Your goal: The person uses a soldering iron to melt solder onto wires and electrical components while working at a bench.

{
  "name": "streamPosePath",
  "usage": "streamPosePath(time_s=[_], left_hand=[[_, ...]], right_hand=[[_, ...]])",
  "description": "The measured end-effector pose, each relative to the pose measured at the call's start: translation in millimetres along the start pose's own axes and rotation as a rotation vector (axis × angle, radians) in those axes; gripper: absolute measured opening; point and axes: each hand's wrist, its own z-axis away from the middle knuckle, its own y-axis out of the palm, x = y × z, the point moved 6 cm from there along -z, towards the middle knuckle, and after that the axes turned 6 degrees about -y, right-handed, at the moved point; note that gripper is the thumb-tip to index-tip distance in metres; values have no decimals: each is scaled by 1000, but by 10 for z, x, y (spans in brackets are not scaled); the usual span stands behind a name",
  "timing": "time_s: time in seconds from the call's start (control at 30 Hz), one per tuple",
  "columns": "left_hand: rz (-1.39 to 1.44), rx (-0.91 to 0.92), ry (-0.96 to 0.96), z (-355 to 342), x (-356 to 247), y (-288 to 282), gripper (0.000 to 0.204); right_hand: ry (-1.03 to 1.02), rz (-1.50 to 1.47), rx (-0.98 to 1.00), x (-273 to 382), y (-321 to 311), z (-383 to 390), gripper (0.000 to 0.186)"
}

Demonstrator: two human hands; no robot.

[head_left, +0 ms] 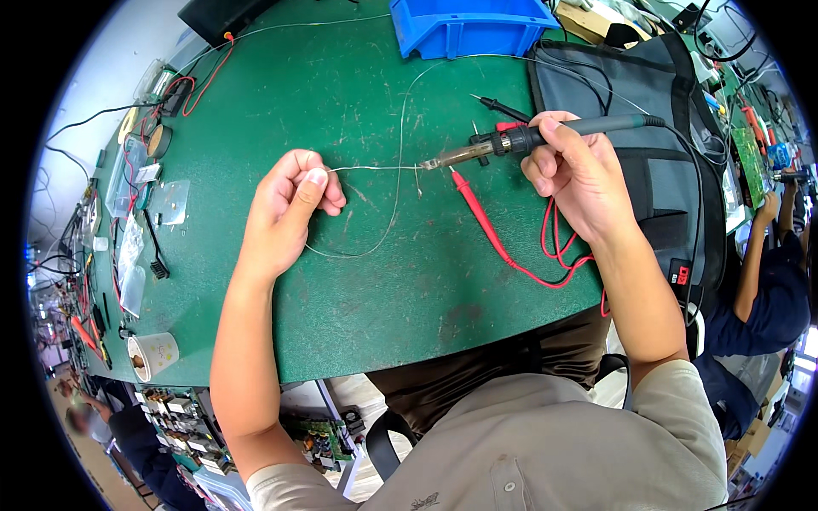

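My left hand [294,196] is closed, pinching a thin silvery solder wire [366,168] between thumb and fingers. The wire runs rightward to the tip of a soldering iron [464,153], and its slack loops over the green table. My right hand [584,175] grips the iron's dark handle, with the tip pointing left. At the tip, a small thin metal piece [418,183] shows; I cannot make out its kind, nor whether the wire touches the tip. Just below the iron lies a red test probe [479,213] with a red cable. A black test probe [504,108] rests beyond the iron.
A blue plastic bin [473,32] stands at the far edge. On the right lies a grey and black bag [635,77]. Tools, cables and a paper cup [153,355] line the left side of the green table [341,94]. Another person [763,289] works at far right.
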Motion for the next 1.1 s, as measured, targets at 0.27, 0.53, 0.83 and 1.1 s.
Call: streamPosePath(time_s=[0.27,0.53,0.83,1.1], left_hand=[[-22,-5,-8,-12,4,8,17],[-81,-7,-13,-17,7,22,13],[-78,-7,-14,-14,2,13,15],[-41,-12,-12,-18,11,9,16]], right_hand=[[-3,10,-4,1,18,8,18],[-10,1,-10,0,14,7,17],[-20,22,2,27,45,13,19],[-12,30,-8,18,39,19,19]])
